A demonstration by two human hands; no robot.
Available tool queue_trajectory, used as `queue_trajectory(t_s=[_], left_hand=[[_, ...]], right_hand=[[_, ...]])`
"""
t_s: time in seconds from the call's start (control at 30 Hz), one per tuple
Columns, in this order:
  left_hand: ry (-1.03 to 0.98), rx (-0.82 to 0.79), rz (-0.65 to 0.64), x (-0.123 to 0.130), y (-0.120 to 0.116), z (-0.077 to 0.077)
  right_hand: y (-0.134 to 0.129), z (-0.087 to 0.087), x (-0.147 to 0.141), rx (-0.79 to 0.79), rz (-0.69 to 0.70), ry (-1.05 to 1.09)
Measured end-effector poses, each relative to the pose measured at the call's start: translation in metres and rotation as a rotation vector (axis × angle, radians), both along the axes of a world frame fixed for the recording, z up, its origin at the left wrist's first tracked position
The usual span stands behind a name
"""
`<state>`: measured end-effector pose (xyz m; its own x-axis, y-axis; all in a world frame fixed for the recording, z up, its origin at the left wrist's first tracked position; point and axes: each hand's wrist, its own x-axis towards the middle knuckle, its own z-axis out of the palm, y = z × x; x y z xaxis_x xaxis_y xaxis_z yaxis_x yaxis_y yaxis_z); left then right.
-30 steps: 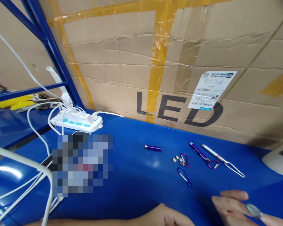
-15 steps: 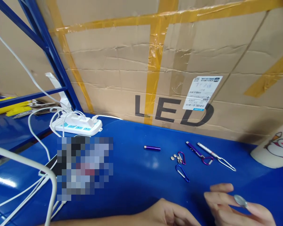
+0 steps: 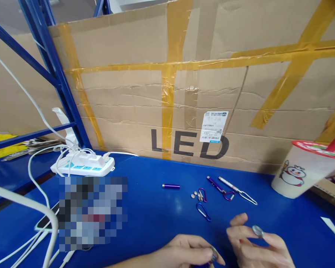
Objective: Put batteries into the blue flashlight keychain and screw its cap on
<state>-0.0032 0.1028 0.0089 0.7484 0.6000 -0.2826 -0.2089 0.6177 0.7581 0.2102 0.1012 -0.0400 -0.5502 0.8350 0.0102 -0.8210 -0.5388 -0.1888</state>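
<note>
Cardboard box (image 3: pixel 184 85), taped in yellow and marked "LED", stands along the far edge of the blue worktop (image 3: pixel 156 219) and spans almost its full width. A blue shelf frame (image 3: pixel 58 85) rises at the far left corner. A white power strip (image 3: pixel 83 167) with plugs and white cables lies on the worktop just in front of that frame. A paper cup (image 3: pixel 298 175) with a red lid stands near the far right edge.

The right hand (image 3: pixel 261 247) is at the near edge, right of centre, fingers half curled. Its thumb and forefinger pinch a silver disc (image 3: pixel 257 231), which sits at the fingertips above the palm. The left hand (image 3: pixel 188 253) rests at the near edge just beside the right hand, loosely closed. It has a small round metal part (image 3: pixel 213 254) at its fingertips; the grip is partly hidden.

Beyond the hands, mid-worktop, lie a purple tube (image 3: pixel 171 186), a purple pen light (image 3: pixel 219 188), a silver pen light (image 3: pixel 238 190), a blue clip (image 3: pixel 203 211), a purple clip (image 3: pixel 202 194) and several button cells (image 3: pixel 195 194).
</note>
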Motion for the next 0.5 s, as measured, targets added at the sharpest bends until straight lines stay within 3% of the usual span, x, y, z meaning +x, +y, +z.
queue_trajectory(t_s=[0.17, 0.5], left_hand=[[-0.096, -0.089, -0.009, 0.001, -0.001, 0.005], [-0.094, -0.168, -0.043, 0.008, 0.008, 0.007]], right_hand=[[0.005, 0.012, -0.002, 0.012, 0.071, 0.062], [0.014, 0.014, 0.002, 0.074, -0.123, -0.180]])
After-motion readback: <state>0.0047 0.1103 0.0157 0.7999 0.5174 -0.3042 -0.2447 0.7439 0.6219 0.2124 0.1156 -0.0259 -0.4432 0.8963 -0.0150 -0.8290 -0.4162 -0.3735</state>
